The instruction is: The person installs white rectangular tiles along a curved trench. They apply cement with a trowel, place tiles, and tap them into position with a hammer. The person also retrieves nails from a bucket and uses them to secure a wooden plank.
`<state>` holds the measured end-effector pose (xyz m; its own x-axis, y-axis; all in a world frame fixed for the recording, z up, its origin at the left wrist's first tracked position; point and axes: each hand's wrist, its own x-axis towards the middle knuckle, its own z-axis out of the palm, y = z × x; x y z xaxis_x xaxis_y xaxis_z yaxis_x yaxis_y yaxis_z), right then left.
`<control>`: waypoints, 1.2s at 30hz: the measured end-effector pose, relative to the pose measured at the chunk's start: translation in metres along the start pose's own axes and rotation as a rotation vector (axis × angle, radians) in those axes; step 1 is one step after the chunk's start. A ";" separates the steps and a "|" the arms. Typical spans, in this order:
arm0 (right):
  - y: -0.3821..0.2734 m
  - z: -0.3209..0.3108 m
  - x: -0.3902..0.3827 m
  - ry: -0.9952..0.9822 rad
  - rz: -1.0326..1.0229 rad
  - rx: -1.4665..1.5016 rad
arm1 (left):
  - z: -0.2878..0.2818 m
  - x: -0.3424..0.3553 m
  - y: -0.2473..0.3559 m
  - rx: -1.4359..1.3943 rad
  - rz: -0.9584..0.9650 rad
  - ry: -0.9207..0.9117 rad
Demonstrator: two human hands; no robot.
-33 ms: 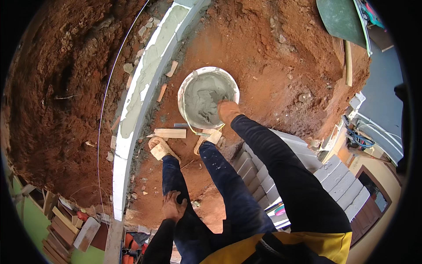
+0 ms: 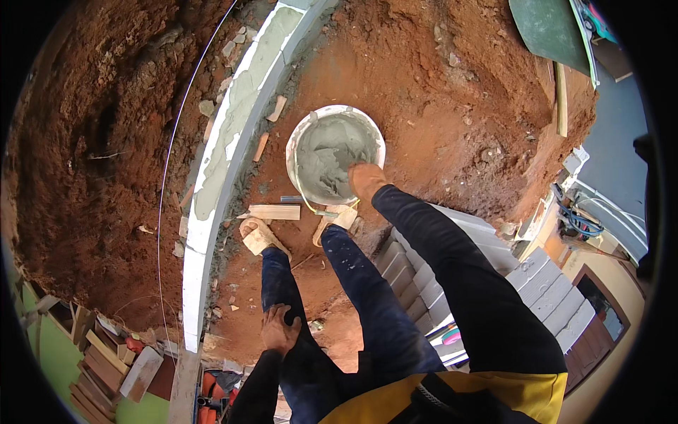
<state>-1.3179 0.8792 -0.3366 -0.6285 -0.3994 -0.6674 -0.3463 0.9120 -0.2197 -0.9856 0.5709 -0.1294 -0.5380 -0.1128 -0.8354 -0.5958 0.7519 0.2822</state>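
A white bucket (image 2: 291,157) of wet grey mortar (image 2: 332,152) stands on the reddish soil in front of my feet. My right hand (image 2: 367,181) is closed at the bucket's near right rim, reaching over the mortar. What its fingers grip is hidden from above. My left hand (image 2: 280,330) lies on my left leg with its fingers apart and nothing in it. To the left of the bucket runs a low wall of white blocks (image 2: 192,297), its top partly coated with a band of grey mortar (image 2: 236,116).
A string line (image 2: 167,166) stretches along the wall's left side. A short wooden offcut (image 2: 275,212) lies by my sandalled feet. White blocks (image 2: 551,297) are stacked at the right. Timber scraps (image 2: 106,374) sit lower left, and a green sheet (image 2: 551,35) is upper right.
The mortar's surface in the bucket has changed shape slightly near my right hand. Both hands remain in nearly the same places.
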 end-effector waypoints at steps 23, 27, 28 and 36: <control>0.101 0.000 -0.098 0.052 0.220 0.425 | -0.124 0.062 0.148 -0.022 0.219 0.070; 0.092 -0.021 -0.106 0.123 0.266 0.452 | -0.129 0.062 0.147 0.019 0.234 0.036; 0.089 -0.039 -0.108 0.131 0.283 0.462 | -0.131 0.065 0.148 0.030 0.253 0.035; 0.082 -0.247 -0.013 0.249 0.204 0.445 | -0.148 0.079 0.152 0.041 0.233 -0.027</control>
<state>-1.5101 0.9362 -0.1706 -0.8166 -0.1713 -0.5512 0.0935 0.9031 -0.4192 -1.2072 0.5805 -0.0827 -0.6415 0.0839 -0.7626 -0.4324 0.7816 0.4497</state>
